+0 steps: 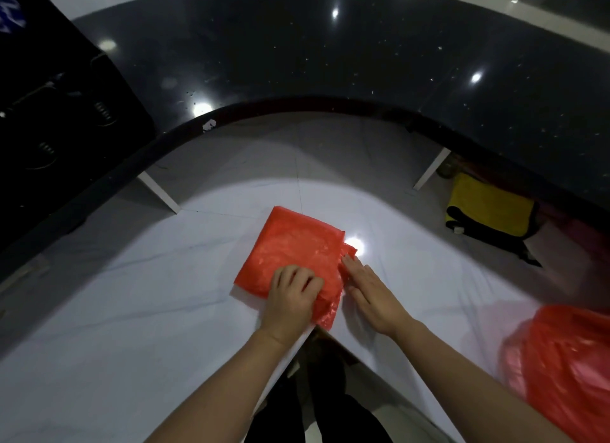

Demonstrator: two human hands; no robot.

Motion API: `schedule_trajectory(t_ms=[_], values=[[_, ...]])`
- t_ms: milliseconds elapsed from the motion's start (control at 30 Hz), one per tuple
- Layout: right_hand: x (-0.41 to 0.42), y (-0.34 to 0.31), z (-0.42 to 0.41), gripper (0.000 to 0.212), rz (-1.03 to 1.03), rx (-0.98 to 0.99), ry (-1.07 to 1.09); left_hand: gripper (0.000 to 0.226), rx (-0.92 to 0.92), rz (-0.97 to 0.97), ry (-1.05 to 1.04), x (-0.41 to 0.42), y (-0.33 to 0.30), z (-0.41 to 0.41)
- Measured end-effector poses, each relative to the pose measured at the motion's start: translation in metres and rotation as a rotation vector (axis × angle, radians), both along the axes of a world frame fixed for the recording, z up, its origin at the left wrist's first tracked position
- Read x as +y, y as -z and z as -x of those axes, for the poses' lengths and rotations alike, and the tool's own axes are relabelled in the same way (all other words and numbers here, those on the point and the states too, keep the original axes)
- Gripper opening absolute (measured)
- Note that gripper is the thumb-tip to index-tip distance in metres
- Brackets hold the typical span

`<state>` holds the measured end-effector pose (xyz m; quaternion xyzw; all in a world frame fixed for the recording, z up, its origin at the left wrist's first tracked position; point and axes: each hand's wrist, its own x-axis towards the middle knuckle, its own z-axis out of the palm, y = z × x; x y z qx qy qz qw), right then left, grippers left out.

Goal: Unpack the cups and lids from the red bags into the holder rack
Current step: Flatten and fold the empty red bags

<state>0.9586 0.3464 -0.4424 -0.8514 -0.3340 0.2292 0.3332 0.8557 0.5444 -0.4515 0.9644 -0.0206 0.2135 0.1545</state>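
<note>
My left hand [292, 294] grips the folded bag [290, 251]; my right hand [369, 290] lies flat beside it. I should press creases evenly.

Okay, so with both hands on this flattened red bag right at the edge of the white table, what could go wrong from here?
The folded red bag overhangs the white table edge beside the left hand; it could slide off if released. The right hand only lies flat on its crumpled edge, so slippery plastic may spring open. The other red bag also sits near the table edge.
</note>
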Motion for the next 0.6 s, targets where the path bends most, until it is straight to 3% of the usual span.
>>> schedule_trajectory(t_ms=[100, 200, 333, 400, 467, 533, 600], values=[[0.001, -0.009, 0.0, 0.051, -0.106, 0.065, 0.028, 0.016, 0.018, -0.049, 0.127, -0.004, 0.011, 0.002], [-0.001, -0.01, -0.001, 0.053, -0.176, 0.1, 0.047, 0.039, 0.223, -0.105, 0.237, -0.004, 0.024, 0.015], [0.0, -0.001, -0.001, 0.052, -0.121, 0.101, 0.118, 0.054, 0.426, -0.193, 0.246, 0.003, 0.03, 0.021], [0.003, 0.004, 0.001, 0.045, -0.095, 0.056, 0.282, 0.057, 0.463, -0.213, 0.241, 0.008, 0.03, 0.02], [0.007, 0.008, 0.004, 0.049, 0.036, -0.146, 0.407, 0.065, 0.49, -0.201, 0.247, 0.011, 0.031, 0.02], [0.014, 0.01, 0.006, 0.052, 0.133, -0.345, 0.309, 0.074, 0.508, -0.193, 0.27, 0.012, 0.031, 0.02], [0.024, 0.011, 0.008, 0.059, 0.215, -0.349, 0.088, 0.074, 0.519, -0.184, 0.293, 0.014, 0.03, 0.019]])
